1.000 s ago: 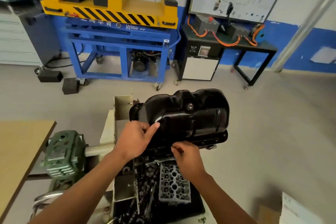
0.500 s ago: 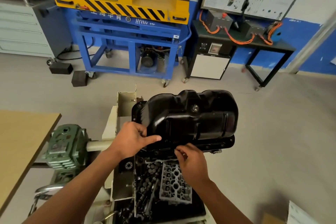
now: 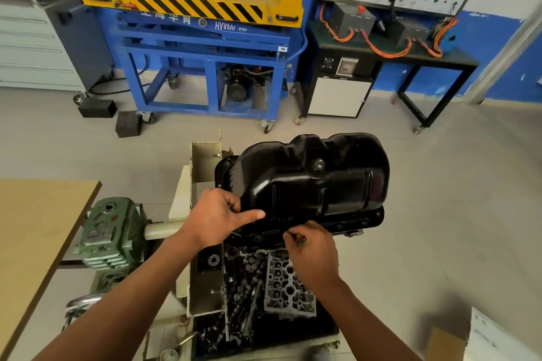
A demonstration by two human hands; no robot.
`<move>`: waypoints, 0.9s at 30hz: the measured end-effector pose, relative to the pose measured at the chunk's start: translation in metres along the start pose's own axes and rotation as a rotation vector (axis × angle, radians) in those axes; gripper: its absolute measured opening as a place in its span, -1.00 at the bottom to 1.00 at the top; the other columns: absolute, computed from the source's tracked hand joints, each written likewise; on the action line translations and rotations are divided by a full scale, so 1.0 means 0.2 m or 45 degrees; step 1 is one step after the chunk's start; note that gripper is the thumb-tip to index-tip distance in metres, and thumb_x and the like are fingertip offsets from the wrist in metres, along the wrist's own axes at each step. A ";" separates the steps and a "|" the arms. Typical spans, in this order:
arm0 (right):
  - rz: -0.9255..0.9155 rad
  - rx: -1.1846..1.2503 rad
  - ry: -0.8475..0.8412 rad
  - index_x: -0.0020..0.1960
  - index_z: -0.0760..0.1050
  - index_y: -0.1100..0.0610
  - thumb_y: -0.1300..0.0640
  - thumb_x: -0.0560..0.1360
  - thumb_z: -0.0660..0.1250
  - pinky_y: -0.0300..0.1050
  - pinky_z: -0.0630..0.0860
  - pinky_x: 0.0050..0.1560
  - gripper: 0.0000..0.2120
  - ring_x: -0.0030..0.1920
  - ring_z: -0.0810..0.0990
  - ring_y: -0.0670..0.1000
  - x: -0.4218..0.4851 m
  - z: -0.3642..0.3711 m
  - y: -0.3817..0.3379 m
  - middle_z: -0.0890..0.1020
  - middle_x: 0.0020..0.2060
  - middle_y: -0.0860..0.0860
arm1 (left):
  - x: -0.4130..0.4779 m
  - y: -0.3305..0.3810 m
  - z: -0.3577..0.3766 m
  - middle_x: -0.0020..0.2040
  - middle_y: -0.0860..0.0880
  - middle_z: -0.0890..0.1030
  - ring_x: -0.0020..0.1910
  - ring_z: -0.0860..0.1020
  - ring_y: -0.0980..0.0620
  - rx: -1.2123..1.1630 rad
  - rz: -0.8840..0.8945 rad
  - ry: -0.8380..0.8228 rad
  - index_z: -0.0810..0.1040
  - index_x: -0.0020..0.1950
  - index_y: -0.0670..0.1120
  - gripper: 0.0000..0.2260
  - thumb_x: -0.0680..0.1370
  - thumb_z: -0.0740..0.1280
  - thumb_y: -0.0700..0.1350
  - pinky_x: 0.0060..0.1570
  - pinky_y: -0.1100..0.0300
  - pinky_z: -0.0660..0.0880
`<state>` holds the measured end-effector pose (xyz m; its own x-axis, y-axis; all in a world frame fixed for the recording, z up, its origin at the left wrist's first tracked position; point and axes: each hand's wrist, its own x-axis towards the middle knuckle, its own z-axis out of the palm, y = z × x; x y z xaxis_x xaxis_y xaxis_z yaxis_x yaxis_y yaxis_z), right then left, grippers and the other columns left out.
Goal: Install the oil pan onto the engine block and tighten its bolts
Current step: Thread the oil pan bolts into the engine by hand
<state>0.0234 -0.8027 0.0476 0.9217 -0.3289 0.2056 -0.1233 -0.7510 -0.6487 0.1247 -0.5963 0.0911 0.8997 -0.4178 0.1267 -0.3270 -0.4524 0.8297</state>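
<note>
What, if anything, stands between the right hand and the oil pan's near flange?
Nothing visible does. The right hand is at the near flange of the oil pan, pinching a small part too small to identify. The left hand grips the pan's left end, clear of that spot.

The glossy black pressed-metal oil pan (image 3: pixel 316 182) is catching smooth highlights. The small dark bolt (image 3: pixel 300 241) pinched in the right hand (image 3: pixel 315 255) is looking like dull metal. The grey cast-metal block (image 3: pixel 289 287) full of holes is showing a rough, matt face. The green-painted cast gearbox (image 3: pixel 108 231) is looking scuffed; the pale wooden tabletop (image 3: pixel 35 228) is lying matt.
</note>
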 end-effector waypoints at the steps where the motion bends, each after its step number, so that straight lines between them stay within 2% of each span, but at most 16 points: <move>1: 0.017 0.013 0.010 -0.16 0.69 0.02 0.09 0.47 0.47 -0.05 0.56 -0.33 -0.95 -0.30 0.53 -0.13 0.00 0.00 -0.01 0.55 -0.27 -0.11 | 0.00 0.00 0.00 -0.54 -0.03 0.37 -0.51 0.38 -0.10 0.002 -0.003 0.001 0.42 -0.43 -0.10 -0.44 0.28 0.45 0.38 -0.45 0.07 0.39; 6: 0.032 0.027 0.038 -0.21 0.67 0.09 0.10 0.47 0.48 -0.04 0.56 -0.32 -0.89 -0.31 0.53 -0.11 -0.01 0.01 -0.02 0.56 -0.27 -0.07 | 0.00 0.01 0.00 -0.54 0.00 0.38 -0.49 0.40 -0.15 0.002 -0.012 0.002 0.41 -0.45 -0.12 -0.43 0.28 0.45 0.37 -0.42 0.00 0.42; 9: 0.044 0.019 0.039 -0.25 0.63 0.13 0.08 0.48 0.49 -0.06 0.53 -0.34 -0.82 -0.33 0.52 -0.08 -0.01 0.01 -0.02 0.54 -0.29 -0.04 | 0.00 0.01 0.00 -0.55 0.04 0.34 -0.54 0.34 0.00 0.002 0.007 0.012 0.36 -0.51 -0.07 -0.44 0.29 0.45 0.36 -0.46 0.07 0.38; 12: 0.071 0.037 0.061 -0.27 0.61 0.12 0.02 0.45 0.51 -0.19 0.48 -0.36 -0.79 -0.33 0.51 -0.11 -0.01 0.02 -0.02 0.53 -0.28 -0.06 | -0.01 0.01 0.01 -0.56 0.07 0.32 -0.54 0.31 0.07 0.002 0.023 0.013 0.35 -0.51 -0.05 -0.45 0.30 0.45 0.36 -0.46 0.15 0.35; 16: 0.069 0.059 0.084 -0.14 0.67 0.06 -0.02 0.43 0.52 -0.28 0.45 -0.33 -0.85 -0.28 0.51 -0.16 -0.04 0.02 -0.01 0.55 -0.23 -0.08 | 0.00 0.00 0.01 -0.56 0.07 0.33 -0.55 0.32 0.10 0.001 0.033 0.011 0.36 -0.51 -0.06 -0.46 0.32 0.46 0.33 -0.46 0.22 0.35; 20: 0.046 0.022 0.073 -0.06 0.69 0.04 0.02 0.47 0.47 -0.13 0.56 -0.29 -0.89 -0.25 0.55 -0.13 -0.06 0.03 -0.02 0.58 -0.23 -0.08 | 0.00 0.00 0.01 -0.57 0.08 0.32 -0.55 0.31 0.12 0.002 0.043 0.011 0.34 -0.52 -0.03 -0.47 0.32 0.46 0.32 -0.46 0.24 0.34; 22: 0.061 0.057 0.079 -0.03 0.71 0.07 0.09 0.49 0.46 -0.16 0.57 -0.27 -0.90 -0.25 0.57 -0.13 -0.05 0.04 -0.03 0.61 -0.22 -0.06 | 0.00 0.00 0.01 -0.57 0.08 0.31 -0.55 0.30 0.12 -0.001 0.043 0.007 0.33 -0.52 -0.03 -0.47 0.31 0.46 0.33 -0.46 0.20 0.35; 24: 0.080 0.107 0.087 -0.06 0.71 0.09 0.17 0.49 0.45 -0.22 0.55 -0.27 -0.93 -0.26 0.57 -0.13 -0.04 0.05 -0.03 0.61 -0.24 -0.05 | 0.00 0.00 0.01 -0.57 0.07 0.31 -0.55 0.31 0.10 -0.003 0.041 0.001 0.34 -0.52 -0.06 -0.45 0.31 0.45 0.34 -0.45 0.17 0.37; 27: 0.117 0.111 0.073 -0.18 0.68 0.10 0.17 0.49 0.47 -0.12 0.56 -0.30 -0.93 -0.33 0.56 -0.11 -0.03 0.05 -0.04 0.60 -0.33 -0.07 | 0.01 0.00 0.01 -0.57 0.07 0.32 -0.55 0.31 0.10 -0.005 0.048 0.002 0.35 -0.51 -0.08 -0.44 0.31 0.45 0.34 -0.45 0.18 0.36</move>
<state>0.0232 -0.7893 0.0440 0.8853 -0.4280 0.1821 -0.1717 -0.6646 -0.7272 0.1252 -0.5979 0.0899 0.8872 -0.4333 0.1588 -0.3596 -0.4335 0.8263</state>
